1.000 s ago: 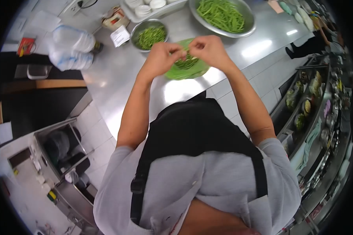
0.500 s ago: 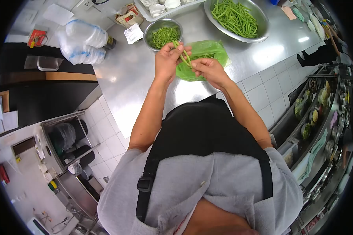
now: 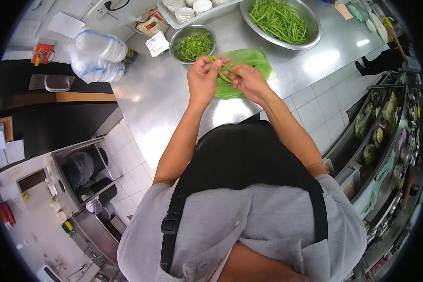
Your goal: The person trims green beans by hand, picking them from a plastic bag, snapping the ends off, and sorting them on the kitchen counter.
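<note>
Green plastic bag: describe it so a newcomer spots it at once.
At the near edge of the shiny grey metal counter, find the person's left hand and right hand. Partly hidden by them lies the bright green plastic bag. Unlike the neighbouring round metal bowls of green vegetables, it is limp and glossy.

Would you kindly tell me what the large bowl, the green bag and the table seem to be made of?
Large bowl: probably stainless steel, smooth and grey with a bright rim.
Green bag: apparently thin plastic, translucent and wrinkled.
Table: likely metal, satin-finished, grey with blurred glare.
</note>
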Tool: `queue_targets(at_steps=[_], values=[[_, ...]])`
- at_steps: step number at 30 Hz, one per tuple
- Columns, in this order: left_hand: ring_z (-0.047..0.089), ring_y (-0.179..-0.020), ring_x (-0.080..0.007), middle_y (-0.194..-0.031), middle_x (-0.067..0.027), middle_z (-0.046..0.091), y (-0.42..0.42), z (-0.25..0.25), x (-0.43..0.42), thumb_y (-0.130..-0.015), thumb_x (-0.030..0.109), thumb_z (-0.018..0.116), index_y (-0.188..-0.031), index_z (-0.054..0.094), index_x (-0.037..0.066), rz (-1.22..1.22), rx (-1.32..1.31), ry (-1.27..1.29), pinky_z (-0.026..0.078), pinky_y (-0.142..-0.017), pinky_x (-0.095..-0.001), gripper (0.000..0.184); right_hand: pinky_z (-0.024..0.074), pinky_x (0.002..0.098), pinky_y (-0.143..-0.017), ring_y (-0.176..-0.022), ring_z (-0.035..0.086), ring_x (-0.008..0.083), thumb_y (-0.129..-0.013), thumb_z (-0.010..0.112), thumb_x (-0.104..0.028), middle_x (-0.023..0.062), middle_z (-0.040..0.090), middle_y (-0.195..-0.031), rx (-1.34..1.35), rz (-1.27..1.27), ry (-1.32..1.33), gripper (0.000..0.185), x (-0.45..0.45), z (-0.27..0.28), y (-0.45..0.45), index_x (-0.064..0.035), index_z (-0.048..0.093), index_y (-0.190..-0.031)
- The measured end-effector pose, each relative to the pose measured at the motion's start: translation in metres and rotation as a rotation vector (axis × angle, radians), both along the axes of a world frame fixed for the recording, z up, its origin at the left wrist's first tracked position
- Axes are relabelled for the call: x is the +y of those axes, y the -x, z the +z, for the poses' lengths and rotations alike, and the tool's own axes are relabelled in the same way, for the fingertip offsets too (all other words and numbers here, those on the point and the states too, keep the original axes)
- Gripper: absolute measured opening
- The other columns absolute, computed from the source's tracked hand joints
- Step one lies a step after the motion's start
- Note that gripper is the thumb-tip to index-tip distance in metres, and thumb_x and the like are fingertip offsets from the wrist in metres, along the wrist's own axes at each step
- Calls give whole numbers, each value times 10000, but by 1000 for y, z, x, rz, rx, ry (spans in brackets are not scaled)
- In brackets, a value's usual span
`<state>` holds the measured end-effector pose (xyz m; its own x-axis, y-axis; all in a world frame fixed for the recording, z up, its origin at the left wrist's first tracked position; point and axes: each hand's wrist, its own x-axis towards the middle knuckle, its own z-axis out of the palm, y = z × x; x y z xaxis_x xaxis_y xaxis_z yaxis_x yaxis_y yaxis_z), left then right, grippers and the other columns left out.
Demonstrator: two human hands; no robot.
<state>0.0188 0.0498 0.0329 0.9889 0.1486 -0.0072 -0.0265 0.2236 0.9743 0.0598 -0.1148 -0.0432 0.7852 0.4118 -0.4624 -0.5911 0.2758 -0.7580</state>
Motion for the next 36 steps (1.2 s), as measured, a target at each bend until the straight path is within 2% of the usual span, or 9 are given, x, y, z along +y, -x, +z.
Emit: queue_targets(at_steps=[3,6,9,12,18,23,32,33,36], values=[[712,-1009,-241,-1097,-193,722,-2,-2,-1,-1024,130,595,-1101,591,-9,70,-36,24,594,-814,-316,159,462,250,-578,-648,580,124,-973,567,-107,45,643,-779,-6,94,-75,103,-5,1,3,-45,649,-965],[713,-1012,-255,-1104,-199,719,-3,4,3,-1023,122,594,-1102,575,-9,172,-52,86,596,-810,-323,155,476,254,-604,-666,584,120,-979,574,-99,46,643,-789,-285,288,156,100,-7,3,14,-38,650,-1003],[714,-1013,-259,-1104,-203,718,-6,8,13,-1023,123,597,-1098,571,-14,208,-71,102,595,-812,-324,159,490,250,-636,-680,583,115,-987,579,-86,41,642,-796,-262,247,205,124,-6,6,22,-21,659,-1057],[713,-1015,-253,-1103,-201,718,-3,2,16,-1023,122,596,-1098,576,-24,184,-81,60,592,-820,-322,166,499,250,-660,-697,593,112,-988,599,-86,37,658,-822,-2,105,-97,140,2,12,19,-9,675,-1077],[709,-1008,-213,-1081,-189,725,15,-7,10,-1013,84,595,-1099,596,-41,181,-68,-17,577,-820,-305,152,496,250,-677,-707,604,113,-980,631,-107,31,668,-808,-190,307,72,135,19,28,16,7,703,-981],[704,-1024,-213,-1090,-188,722,28,-12,25,-1011,75,598,-1102,589,-38,174,7,-89,562,-876,-315,146,361,233,-554,-616,488,80,-910,603,-55,12,582,-716,-88,279,30,96,36,21,16,-21,660,-841],[695,-990,-204,-1067,-173,717,26,-18,92,-1030,138,584,-1129,537,-41,677,-73,224,544,-874,-302,210,371,220,-547,-613,506,78,-935,558,-82,18,579,-729,-16,497,-160,135,95,42,-20,-42,649,-843],[696,-982,-198,-1064,-166,716,22,-19,99,-1034,148,577,-1125,543,-34,647,-67,198,546,-858,-304,206,462,309,-598,-672,612,212,-957,527,-111,106,641,-766,-163,411,99,186,107,41,-34,3,650,-878],[696,-951,-186,-1026,-141,712,29,-27,88,-1033,161,566,-1095,578,-12,472,70,31,547,-808,-320,185,501,437,-698,-784,645,393,-945,528,-141,215,666,-824,-1311,262,696,209,131,15,-100,35,637,-919]])
